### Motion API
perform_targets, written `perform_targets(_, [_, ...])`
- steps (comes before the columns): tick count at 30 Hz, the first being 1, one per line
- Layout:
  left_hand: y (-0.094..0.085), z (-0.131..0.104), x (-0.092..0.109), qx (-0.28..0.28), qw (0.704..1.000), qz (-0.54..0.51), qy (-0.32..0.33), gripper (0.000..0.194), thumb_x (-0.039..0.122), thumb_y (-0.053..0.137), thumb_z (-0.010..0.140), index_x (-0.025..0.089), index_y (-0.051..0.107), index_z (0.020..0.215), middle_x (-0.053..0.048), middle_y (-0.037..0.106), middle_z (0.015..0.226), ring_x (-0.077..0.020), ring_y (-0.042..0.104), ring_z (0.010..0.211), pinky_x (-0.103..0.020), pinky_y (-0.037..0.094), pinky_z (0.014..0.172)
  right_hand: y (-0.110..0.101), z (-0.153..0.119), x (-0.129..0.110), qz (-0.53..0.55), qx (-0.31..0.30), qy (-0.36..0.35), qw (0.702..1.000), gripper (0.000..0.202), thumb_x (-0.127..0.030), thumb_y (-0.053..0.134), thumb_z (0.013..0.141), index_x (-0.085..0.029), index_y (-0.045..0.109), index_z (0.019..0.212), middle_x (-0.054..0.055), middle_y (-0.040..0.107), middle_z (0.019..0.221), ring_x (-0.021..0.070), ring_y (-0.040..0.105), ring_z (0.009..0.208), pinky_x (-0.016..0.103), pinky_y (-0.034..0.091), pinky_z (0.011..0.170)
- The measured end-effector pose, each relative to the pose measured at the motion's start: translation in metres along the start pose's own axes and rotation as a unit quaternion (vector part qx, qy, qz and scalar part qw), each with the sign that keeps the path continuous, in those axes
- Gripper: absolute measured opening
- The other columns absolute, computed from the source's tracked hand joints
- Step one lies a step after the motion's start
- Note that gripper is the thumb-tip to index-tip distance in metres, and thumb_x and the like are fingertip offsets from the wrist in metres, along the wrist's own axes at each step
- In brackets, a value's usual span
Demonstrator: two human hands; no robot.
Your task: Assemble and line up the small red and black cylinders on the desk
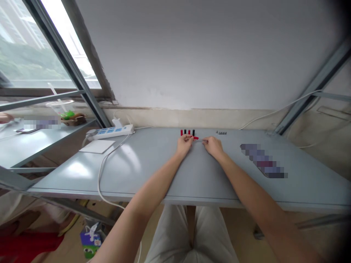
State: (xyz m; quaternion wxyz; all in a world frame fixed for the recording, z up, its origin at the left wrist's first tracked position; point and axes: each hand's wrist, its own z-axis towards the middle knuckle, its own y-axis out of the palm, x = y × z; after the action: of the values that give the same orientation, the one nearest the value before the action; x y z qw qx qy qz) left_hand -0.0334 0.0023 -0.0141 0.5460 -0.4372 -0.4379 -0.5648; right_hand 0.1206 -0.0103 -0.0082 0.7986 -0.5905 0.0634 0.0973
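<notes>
Near the back of the grey desk, my left hand (185, 143) pinches a small red tubular sleeve (195, 138) that points right. My right hand (213, 145) faces it from the right, its fingertips closed on a small metal piece (204, 141) too small to make out fully. A narrow gap separates the two hands. Just behind my left hand, several short red and black sleeves (189, 132) stand upright in a row. Several little metal parts (222, 133) lie behind and to the right of my right hand.
On the right lies a pixelated phone-like object (261, 160). A white power strip (112, 132), a white flat square (98, 146) and a trailing white cable (101, 171) occupy the left. Metal frame posts (298, 102) flank the desk (153, 164). Another person's hand (5, 117) shows far left.
</notes>
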Motion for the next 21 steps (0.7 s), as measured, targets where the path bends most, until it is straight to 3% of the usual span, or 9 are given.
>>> perform_targets(9, [0.004,-0.006,-0.001,-0.085,0.996,0.020,-0.011,0.013,0.025,0.062,0.073,0.012,0.060,0.075,-0.004,0.065,0.064,-0.0066,0.049,0.047,-0.020,0.040,0.048,-0.003,-0.004,-0.011,0.002,0.028,-0.056,0.998,0.030,-0.021,0.046,0.085,-0.020,0.062,0.111,0.010,0.064,0.103,0.0216,0.057,0.097,0.032,0.040,0.081])
perform_targets(16, [0.003,-0.003,-0.005,-0.078,0.996,0.053,-0.004,0.013,0.023,0.060,0.075,0.010,0.062,0.080,-0.005,0.065,0.065,-0.0093,0.054,0.053,-0.022,0.043,0.052,-0.007,-0.007,-0.015,0.021,0.021,-0.072,0.997,0.023,-0.020,0.046,0.085,-0.020,0.061,0.102,0.008,0.067,0.097,0.0201,0.059,0.092,0.030,0.039,0.078])
perform_targets(21, [0.002,0.001,-0.008,-0.038,0.996,0.081,0.000,0.015,0.026,0.057,0.078,0.012,0.062,0.080,-0.005,0.065,0.065,-0.0083,0.053,0.052,-0.021,0.042,0.052,-0.004,0.002,-0.010,0.048,0.018,-0.016,0.999,0.018,-0.024,0.054,0.080,-0.020,0.065,0.095,0.008,0.068,0.095,0.0208,0.060,0.090,0.029,0.040,0.075])
